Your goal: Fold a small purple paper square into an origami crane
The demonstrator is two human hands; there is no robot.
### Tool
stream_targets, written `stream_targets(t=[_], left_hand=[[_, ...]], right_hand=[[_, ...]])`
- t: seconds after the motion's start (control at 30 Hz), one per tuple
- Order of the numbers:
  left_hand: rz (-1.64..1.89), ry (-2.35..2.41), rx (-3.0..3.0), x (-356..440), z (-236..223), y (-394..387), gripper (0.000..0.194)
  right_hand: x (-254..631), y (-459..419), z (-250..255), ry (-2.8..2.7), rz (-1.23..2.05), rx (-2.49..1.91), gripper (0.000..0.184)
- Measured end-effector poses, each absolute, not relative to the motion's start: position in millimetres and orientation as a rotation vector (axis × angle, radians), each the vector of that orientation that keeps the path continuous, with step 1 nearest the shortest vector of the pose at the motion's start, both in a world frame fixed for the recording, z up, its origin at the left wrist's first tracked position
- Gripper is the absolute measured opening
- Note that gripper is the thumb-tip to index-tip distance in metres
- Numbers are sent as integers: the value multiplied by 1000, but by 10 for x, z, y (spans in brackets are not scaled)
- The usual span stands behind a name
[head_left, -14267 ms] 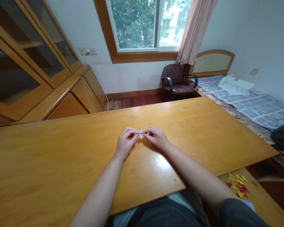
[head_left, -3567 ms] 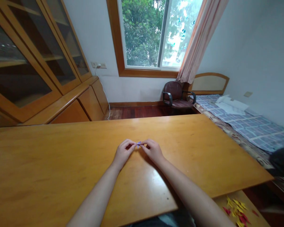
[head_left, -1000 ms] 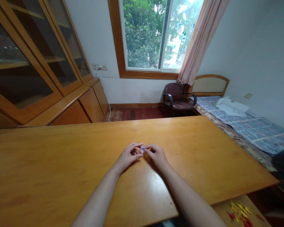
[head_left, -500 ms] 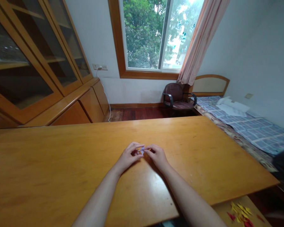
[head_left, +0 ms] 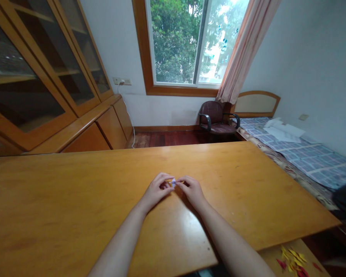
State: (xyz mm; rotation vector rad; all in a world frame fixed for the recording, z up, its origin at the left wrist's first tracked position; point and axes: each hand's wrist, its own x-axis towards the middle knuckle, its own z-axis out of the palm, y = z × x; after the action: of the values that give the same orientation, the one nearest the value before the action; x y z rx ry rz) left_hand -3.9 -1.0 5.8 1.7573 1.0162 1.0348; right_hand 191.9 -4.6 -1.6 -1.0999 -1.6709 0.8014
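Note:
A small lilac piece, by its look folded paper (head_left: 173, 183), is held between both hands just over the wooden table (head_left: 75, 200). My left hand (head_left: 158, 189) grips its left side, thumb below and fingers above. From the other side, my right hand (head_left: 192, 191) pinches it between thumb and fingertips. The folds are too small to make out, and the fingers partly cover the piece.
Several yellow and red folded pieces (head_left: 294, 259) lie on a lower surface at the bottom right. Beyond the table stand an office chair (head_left: 215, 117) and a bed (head_left: 314, 154). A glass-fronted cabinet (head_left: 83, 127) lines the left wall.
Hardly anything differs. The fingertips of my left hand and the lilac piece have shifted very slightly, while my right hand keeps its place.

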Motion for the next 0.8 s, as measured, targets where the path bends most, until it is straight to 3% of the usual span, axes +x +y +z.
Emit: stream_targets(t=[0.53, 0.8], left_hand=[[1059, 1048, 1725, -51, 51, -17, 32], [1097, 1125, 1756, -62, 65, -5, 24]], right_hand=[[1915, -45, -17, -1666, 812, -1098, 14], [1911, -39, -19, -1666, 807, -1119, 14]])
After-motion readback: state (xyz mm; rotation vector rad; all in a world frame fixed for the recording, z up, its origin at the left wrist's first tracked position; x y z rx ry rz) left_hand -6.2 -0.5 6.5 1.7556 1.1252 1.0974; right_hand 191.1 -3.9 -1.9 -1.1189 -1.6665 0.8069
